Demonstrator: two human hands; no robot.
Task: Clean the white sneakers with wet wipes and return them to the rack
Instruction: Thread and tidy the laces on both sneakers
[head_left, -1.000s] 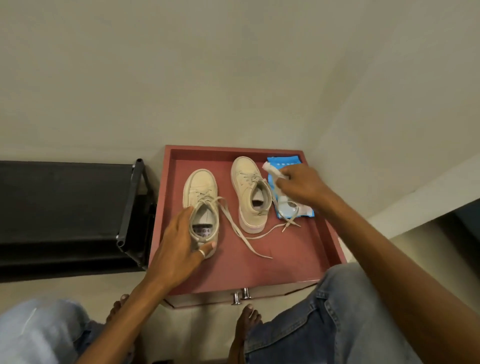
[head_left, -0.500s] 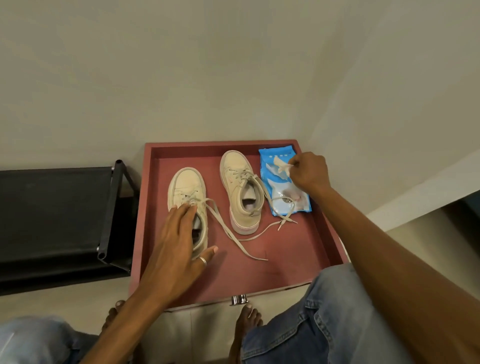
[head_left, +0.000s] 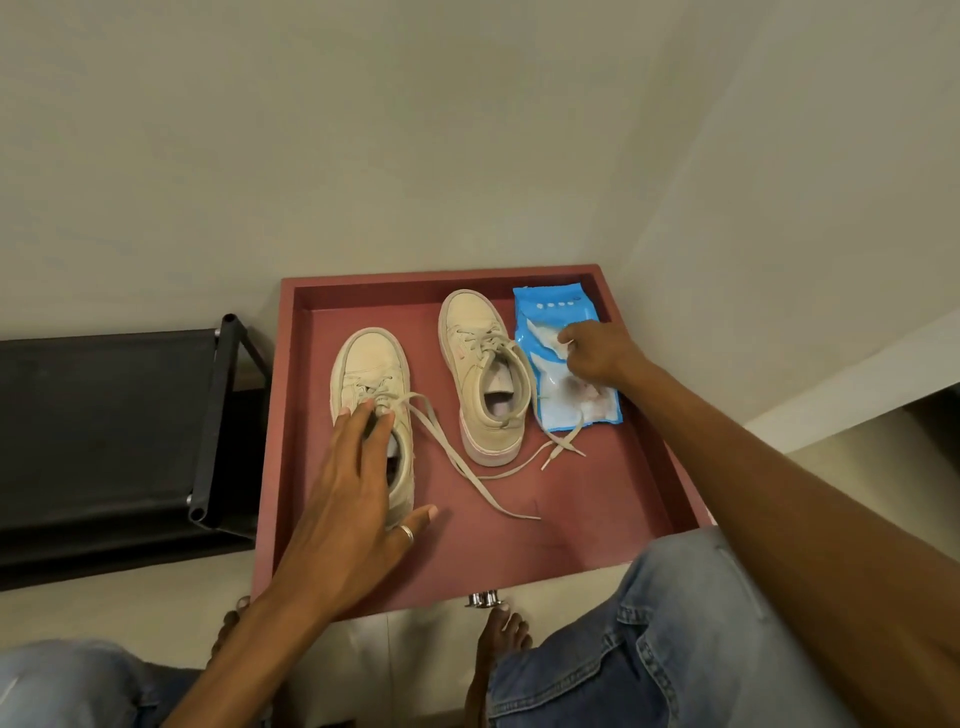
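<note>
Cream leather sneakers, laces loose, sit on a red-brown tray. Left hand fingers spread over one; right hand pinches a white wipe from a glossy blue pack, print unreadable.

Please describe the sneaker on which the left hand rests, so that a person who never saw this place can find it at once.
Look at the red tray in the corner, beside the black rack. Two cream sneakers stand in it, toes toward the wall. It is the left sneaker, nearer the rack, with the left hand over its opening; the right sneaker lies beside the blue wet wipes pack.
</note>
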